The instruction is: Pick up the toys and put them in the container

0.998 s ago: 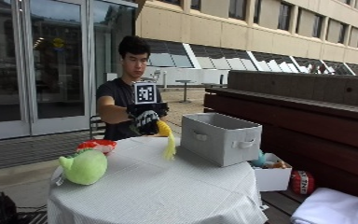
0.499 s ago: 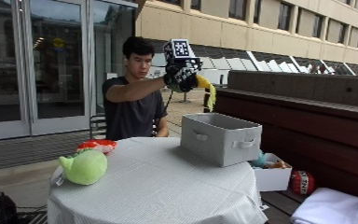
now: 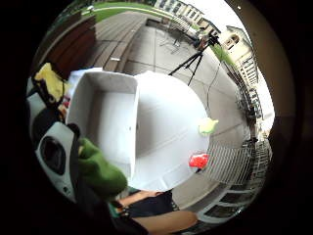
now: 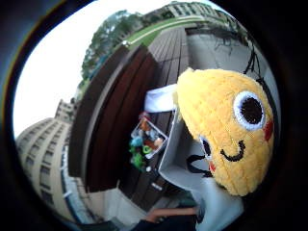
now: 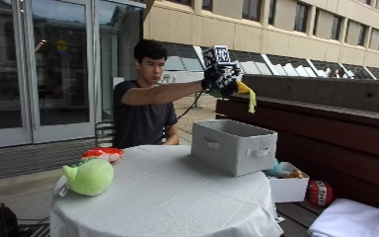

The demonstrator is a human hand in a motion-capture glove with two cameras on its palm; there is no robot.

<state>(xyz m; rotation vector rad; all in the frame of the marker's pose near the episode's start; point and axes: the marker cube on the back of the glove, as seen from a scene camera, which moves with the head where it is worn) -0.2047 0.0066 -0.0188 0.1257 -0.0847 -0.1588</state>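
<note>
Right hand (image 5: pixel 219 79), gloved, is raised at about head height with my arm stretched out over the grey container (image 5: pixel 235 146); its fingers are curled round the yellow corn toy (image 5: pixel 245 92), which hangs down from the grip, well above the container's open top. From the thumb side palm view the corn toy's face (image 4: pixel 226 130) fills the frame close to my palm, with a box of small toys (image 4: pixel 146 142) on the floor beside the dark wooden wall. The little finger side palm view looks straight down into the container (image 3: pixel 105 117), which stands on the round white-clothed bench (image 5: pixel 170 197). A green plush toy (image 5: pixel 89 176) and a red toy (image 5: pixel 102 154) lie together on the bench, well apart from the container.
</note>
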